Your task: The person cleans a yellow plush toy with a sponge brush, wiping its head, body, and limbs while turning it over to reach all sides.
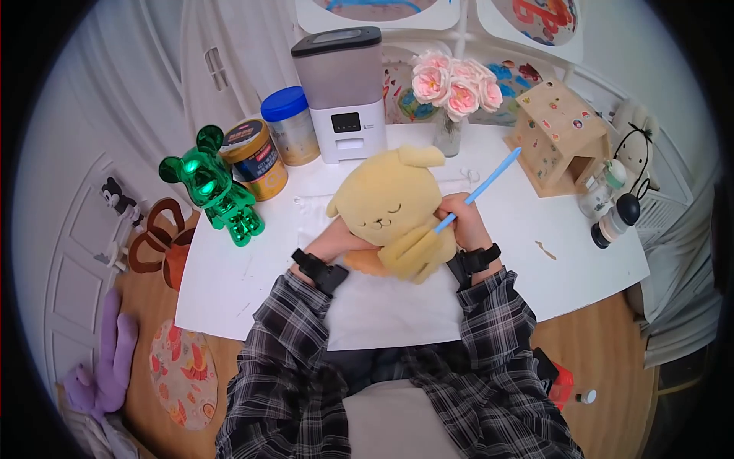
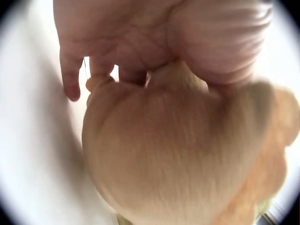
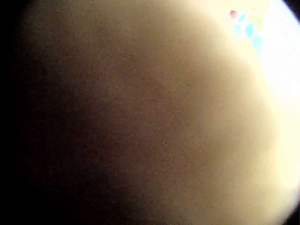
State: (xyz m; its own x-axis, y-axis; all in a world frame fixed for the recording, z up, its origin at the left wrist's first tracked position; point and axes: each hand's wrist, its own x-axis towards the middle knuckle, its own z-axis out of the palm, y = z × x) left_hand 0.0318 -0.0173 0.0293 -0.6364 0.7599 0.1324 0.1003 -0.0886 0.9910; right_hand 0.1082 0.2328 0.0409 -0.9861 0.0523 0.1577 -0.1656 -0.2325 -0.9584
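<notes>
A yellow plush dog point(image 1: 386, 191) with a sleeping face is held up over the table in the head view. My left hand point(image 1: 342, 239) grips it from the left, fingers mostly hidden behind the toy. In the left wrist view, the palm of the left hand point(image 2: 159, 35) is above the plush, with its fingers reaching around it. On the right, my right hand point(image 1: 466, 216) holds a light blue pen-like stick point(image 1: 493, 174) against the toy's side, its lower end by the plush body. Blurred plush fabric point(image 3: 164, 117) fills most of the right wrist view.
A white cloth point(image 1: 394, 310) lies under the plush on the white table point(image 1: 550, 283). Behind stand a green bear figure point(image 1: 218, 187), two tubs, a feeder machine point(image 1: 344, 96), pink roses point(image 1: 459, 84) in a glass vase, a wooden house point(image 1: 562, 134) and bottles point(image 1: 615, 218).
</notes>
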